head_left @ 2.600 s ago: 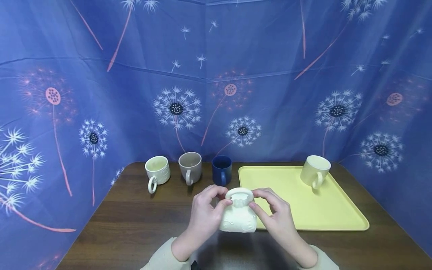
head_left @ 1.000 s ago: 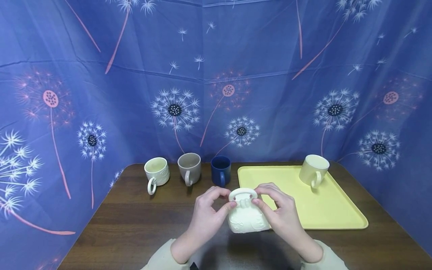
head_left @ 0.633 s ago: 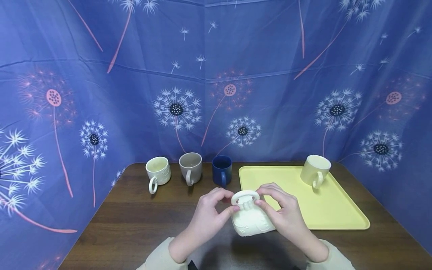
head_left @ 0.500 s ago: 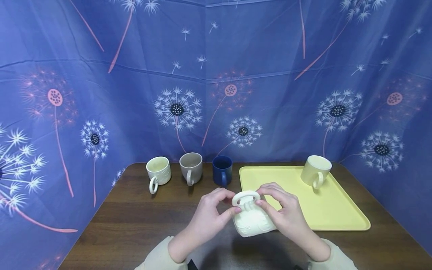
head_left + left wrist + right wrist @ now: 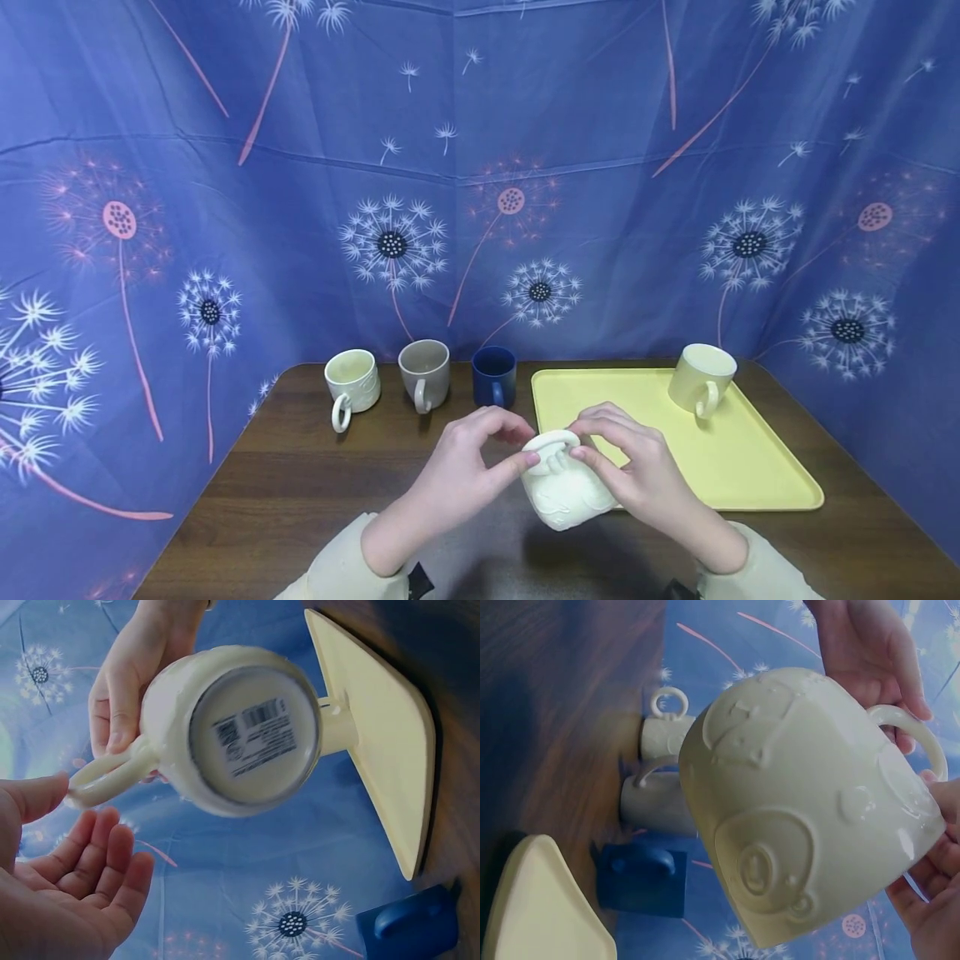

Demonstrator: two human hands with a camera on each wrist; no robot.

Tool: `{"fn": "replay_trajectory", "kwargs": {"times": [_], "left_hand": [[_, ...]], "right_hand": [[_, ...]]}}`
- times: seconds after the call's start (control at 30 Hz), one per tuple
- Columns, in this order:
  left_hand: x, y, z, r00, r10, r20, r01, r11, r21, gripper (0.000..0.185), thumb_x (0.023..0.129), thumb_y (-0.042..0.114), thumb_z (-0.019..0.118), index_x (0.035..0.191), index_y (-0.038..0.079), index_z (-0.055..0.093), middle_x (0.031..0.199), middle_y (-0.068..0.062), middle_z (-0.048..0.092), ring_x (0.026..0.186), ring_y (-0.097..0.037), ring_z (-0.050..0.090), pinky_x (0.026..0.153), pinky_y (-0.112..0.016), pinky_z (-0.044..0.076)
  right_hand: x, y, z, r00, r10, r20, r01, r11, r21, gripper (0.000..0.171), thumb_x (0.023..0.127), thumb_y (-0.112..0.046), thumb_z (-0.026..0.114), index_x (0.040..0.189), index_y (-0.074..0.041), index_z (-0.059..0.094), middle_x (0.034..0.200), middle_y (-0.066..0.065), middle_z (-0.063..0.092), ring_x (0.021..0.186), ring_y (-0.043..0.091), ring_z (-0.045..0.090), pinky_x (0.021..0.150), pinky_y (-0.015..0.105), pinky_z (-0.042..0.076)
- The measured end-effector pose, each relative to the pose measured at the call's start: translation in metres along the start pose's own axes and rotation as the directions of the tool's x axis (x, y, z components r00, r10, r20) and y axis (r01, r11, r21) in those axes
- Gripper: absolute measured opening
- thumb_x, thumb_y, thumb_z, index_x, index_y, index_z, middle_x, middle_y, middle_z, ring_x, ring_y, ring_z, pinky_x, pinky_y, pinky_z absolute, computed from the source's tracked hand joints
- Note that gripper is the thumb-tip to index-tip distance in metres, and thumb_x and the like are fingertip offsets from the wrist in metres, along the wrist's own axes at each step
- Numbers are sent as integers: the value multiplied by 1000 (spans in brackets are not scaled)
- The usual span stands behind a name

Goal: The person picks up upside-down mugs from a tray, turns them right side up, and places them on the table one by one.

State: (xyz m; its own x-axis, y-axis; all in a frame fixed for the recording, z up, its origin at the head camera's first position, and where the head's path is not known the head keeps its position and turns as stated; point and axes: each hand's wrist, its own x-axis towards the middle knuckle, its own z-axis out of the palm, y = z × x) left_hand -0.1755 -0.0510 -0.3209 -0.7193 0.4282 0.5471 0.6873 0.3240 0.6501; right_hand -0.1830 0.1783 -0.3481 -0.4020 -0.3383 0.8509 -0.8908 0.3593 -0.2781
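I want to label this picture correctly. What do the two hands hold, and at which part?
Both the left hand and the right hand hold the cream embossed mug, tilted above the table, pinching its handle.

three mugs [image 5: 423, 377] lining table's far edge, yellow tray [image 5: 738, 475] right, bare wood [image 5: 300, 492] left

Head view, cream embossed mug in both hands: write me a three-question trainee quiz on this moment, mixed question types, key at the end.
1. True or false: the cream mug stands on the yellow tray.
2. How many mugs stand on the table left of the tray?
3. Which holds the mug's handle? A. right hand alone B. left hand alone C. both hands

Key: 1 false, it is held above the table; 2 three; 3 C.
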Motion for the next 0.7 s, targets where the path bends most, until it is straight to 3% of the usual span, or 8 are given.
{"fn": "replay_trajectory", "kwargs": {"times": [0.23,0.43,0.7], "left_hand": [[9,6,-9,985,-100,140,111,991,-72,14,85,19,71,97,14,67,88,9,65,82,-4,60,77,-24,50],[16,7,-15,948,-181,260,219,968,-124,11,86,20,68,95,13,68,83,6,65,77,-5,59,71,-23,50],[22,6,-14,885,-255,389,342,924,-171,14,87,18,68,94,6,70,83,0,68,72,-6,59,67,-21,49]], "right_hand": [[4,0,-5,996,-50,72,50,999,5,20,80,-8,74,98,-10,68,90,0,66,90,12,59,87,14,44],[5,1,-5,988,-106,108,105,994,22,15,84,-11,70,99,-9,67,91,-1,66,91,13,59,88,17,44],[11,0,-5,967,-184,174,175,982,68,14,87,-10,67,101,-8,66,92,-1,66,89,13,58,84,17,46]]}}
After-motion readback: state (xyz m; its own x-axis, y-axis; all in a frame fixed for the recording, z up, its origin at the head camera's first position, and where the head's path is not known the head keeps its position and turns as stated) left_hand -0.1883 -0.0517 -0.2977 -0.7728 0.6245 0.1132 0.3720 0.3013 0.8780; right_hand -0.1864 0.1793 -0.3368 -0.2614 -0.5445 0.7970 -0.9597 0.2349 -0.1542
